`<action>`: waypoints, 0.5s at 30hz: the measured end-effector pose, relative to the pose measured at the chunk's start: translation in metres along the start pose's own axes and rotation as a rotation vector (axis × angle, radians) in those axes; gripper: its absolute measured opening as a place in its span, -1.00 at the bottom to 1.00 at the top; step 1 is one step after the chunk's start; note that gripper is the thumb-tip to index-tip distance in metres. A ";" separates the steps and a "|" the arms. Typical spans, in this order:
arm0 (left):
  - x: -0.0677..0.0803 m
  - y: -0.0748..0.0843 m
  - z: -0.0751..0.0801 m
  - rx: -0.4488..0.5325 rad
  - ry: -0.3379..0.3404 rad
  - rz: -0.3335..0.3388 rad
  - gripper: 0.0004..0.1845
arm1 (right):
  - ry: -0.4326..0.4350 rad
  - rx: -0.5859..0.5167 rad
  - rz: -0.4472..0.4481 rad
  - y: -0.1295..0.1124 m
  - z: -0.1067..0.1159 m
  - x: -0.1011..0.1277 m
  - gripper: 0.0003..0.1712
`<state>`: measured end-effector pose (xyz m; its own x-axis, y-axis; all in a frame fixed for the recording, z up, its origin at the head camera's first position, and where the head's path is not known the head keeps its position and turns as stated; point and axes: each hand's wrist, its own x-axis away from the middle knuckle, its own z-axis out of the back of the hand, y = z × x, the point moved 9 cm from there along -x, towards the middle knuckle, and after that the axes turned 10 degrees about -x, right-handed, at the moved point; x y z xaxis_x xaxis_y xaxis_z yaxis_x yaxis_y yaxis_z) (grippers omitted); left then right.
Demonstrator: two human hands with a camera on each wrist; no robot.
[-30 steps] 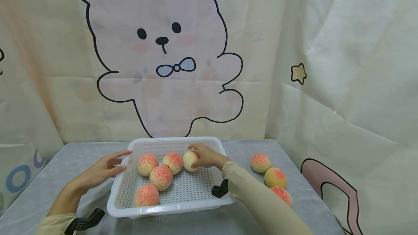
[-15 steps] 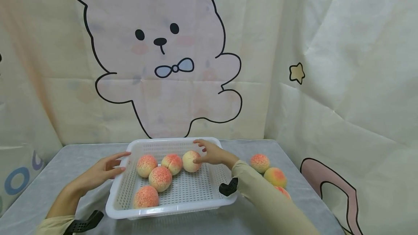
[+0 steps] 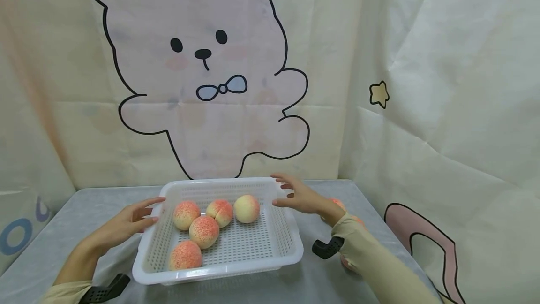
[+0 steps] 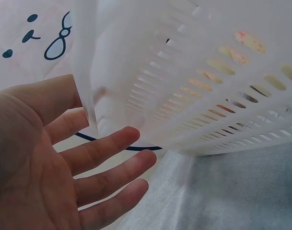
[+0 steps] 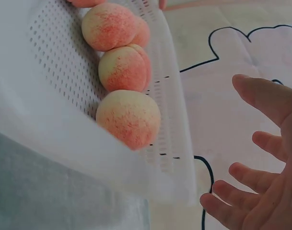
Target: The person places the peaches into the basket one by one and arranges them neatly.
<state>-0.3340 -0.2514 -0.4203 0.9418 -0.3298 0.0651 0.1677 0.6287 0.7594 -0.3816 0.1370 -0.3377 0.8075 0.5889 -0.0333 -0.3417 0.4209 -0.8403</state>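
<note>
White slotted basket (image 3: 291, 243) sits mid-table on the grey cloth (image 3: 76, 210), long side toward the person. Five peaches (image 3: 204, 230) inside: three in a row at the far wall, one in front of them, one near the front left corner (the basket floor on the right is bare). Left hand (image 3: 126, 222) lies at the basket's left rim, fingers straight and spread, holding nothing; the left wrist view shows the fingers (image 4: 112, 143) just under the rim's flared edge, placed to steady that side, though contact cannot be told. Right hand (image 3: 301, 197) hovers beyond the far right corner, fingers relaxed and apart, empty, clear of the rim in the right wrist view. More peaches (image 3: 337, 202) lie on the table behind that wrist, mostly hidden by the sleeve (image 3: 379, 266). Rabbit-print curtain (image 3: 211, 83) hangs as backdrop.
</note>
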 end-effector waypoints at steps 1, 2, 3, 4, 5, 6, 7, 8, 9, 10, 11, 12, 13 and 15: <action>0.000 0.000 0.000 -0.001 0.000 0.002 -0.27 | 0.006 0.001 0.003 0.000 0.003 0.006 -0.10; 0.001 0.000 0.000 -0.001 -0.002 0.001 -0.27 | 0.015 0.004 0.007 -0.001 0.007 0.011 -0.11; 0.001 0.000 0.000 0.001 -0.003 0.000 -0.27 | 0.028 0.011 0.007 0.000 0.011 0.017 -0.11; 0.001 0.000 0.000 0.002 -0.004 -0.003 -0.27 | 0.040 0.021 0.011 0.000 0.016 0.023 -0.12; 0.001 0.000 0.000 0.004 -0.004 -0.007 -0.28 | 0.054 0.032 0.015 0.001 0.020 0.029 -0.13; 0.002 0.001 0.000 0.006 -0.004 -0.010 -0.28 | 0.069 0.045 0.016 0.002 0.025 0.034 -0.14; 0.002 0.001 0.001 0.003 -0.003 -0.012 -0.28 | 0.080 0.052 0.019 0.004 0.029 0.039 -0.16; 0.002 0.001 0.001 0.002 -0.002 -0.014 -0.28 | 0.088 0.056 0.026 0.005 0.033 0.044 -0.17; 0.002 0.001 0.001 0.000 -0.001 -0.015 -0.28 | 0.089 0.065 0.033 0.006 0.036 0.049 -0.18; 0.002 0.001 0.001 0.000 0.000 -0.015 -0.28 | 0.090 0.071 0.041 0.007 0.039 0.054 -0.19; 0.002 0.001 0.001 0.000 0.000 -0.015 -0.28 | 0.091 0.070 0.043 0.009 0.042 0.058 -0.19; 0.002 0.001 0.001 -0.002 0.000 -0.013 -0.28 | 0.095 0.070 0.044 0.011 0.044 0.063 -0.21; 0.001 0.001 0.001 -0.001 -0.001 -0.013 -0.28 | 0.096 0.076 0.047 0.013 0.046 0.067 -0.22; 0.001 0.002 0.001 0.003 -0.002 -0.011 -0.27 | 0.099 0.089 0.052 0.017 0.050 0.076 -0.24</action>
<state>-0.3329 -0.2512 -0.4187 0.9394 -0.3380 0.0575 0.1776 0.6231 0.7617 -0.3497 0.2236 -0.3269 0.8295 0.5426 -0.1324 -0.4221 0.4536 -0.7849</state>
